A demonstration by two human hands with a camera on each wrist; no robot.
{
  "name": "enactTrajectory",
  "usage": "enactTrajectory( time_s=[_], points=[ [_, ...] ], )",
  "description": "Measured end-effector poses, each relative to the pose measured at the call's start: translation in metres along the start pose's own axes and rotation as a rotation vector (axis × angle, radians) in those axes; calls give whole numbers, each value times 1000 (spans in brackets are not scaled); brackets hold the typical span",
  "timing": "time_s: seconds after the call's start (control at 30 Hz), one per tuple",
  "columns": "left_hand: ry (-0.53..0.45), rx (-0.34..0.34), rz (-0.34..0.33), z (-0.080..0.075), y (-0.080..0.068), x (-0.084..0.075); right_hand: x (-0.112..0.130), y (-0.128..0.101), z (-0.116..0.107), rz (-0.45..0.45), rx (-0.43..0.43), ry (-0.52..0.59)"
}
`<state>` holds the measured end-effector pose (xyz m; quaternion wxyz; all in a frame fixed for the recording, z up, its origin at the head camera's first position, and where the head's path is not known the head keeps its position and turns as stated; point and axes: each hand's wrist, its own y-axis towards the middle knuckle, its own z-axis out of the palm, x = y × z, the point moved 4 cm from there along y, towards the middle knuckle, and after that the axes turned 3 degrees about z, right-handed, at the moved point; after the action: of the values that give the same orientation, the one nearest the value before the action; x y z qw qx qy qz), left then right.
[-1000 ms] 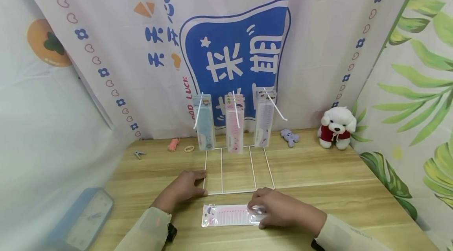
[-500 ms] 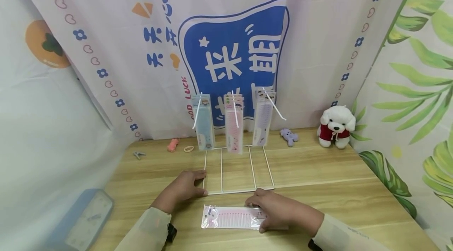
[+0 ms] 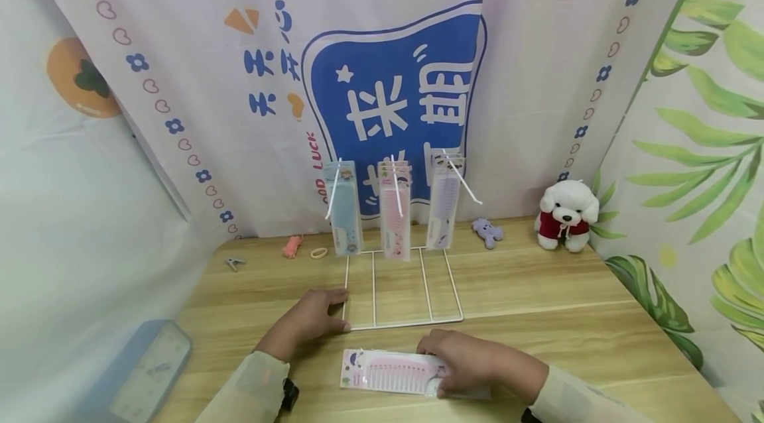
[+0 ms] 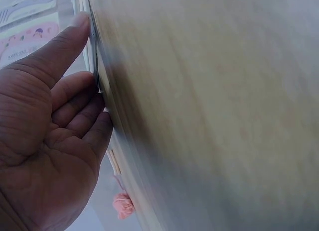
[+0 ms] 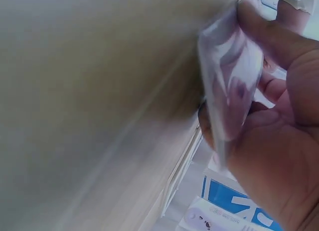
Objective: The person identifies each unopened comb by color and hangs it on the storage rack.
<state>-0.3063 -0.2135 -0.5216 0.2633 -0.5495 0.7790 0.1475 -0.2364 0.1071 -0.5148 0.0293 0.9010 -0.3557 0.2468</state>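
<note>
A packaged pink comb (image 3: 390, 374) lies in front of the wire rack in the head view, its right end covered by my right hand (image 3: 464, 361). That hand grips the pack's end between thumb and fingers, and the right wrist view shows the clear wrapper (image 5: 234, 76) in its grasp. My left hand (image 3: 312, 314) rests at the near left corner of the white display rack (image 3: 406, 325), thumb and fingertips touching the base wire. Packaged combs hang on the rack's three hooks: blue ones (image 3: 346, 217), pink ones (image 3: 395, 221) and purple ones (image 3: 444, 204).
Along the table's back lie a grey clip (image 3: 235, 264), a coral-coloured item (image 3: 292, 246), a hair band (image 3: 319, 252) and a purple toy (image 3: 488, 233). A white plush dog (image 3: 569, 214) sits at the back right. A blue-framed box (image 3: 140, 370) stands at the near left.
My right hand has drawn the comb pack slightly toward me, and its right end has swung nearer. The left hand stays at the rack's corner.
</note>
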Motion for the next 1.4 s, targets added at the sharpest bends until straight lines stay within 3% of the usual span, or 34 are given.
enactTrajectory(
  time_s=[0.17,0.4,0.57,0.87,1.4],
  points=[
    [27,-1,20,0,0,-1,4,-6,-12,-101,-86,133],
    [24,-2,20,-1,0,0,6,-10,-39,-86,-272,509],
    [9,16,-10,1,0,2,11,-4,-47,-80,-403,644],
    [-1,5,-20,3,-2,3,22,13,-61,38,-608,614],
    [14,4,22,2,1,3,15,21,-66,104,-624,609]
  ],
)
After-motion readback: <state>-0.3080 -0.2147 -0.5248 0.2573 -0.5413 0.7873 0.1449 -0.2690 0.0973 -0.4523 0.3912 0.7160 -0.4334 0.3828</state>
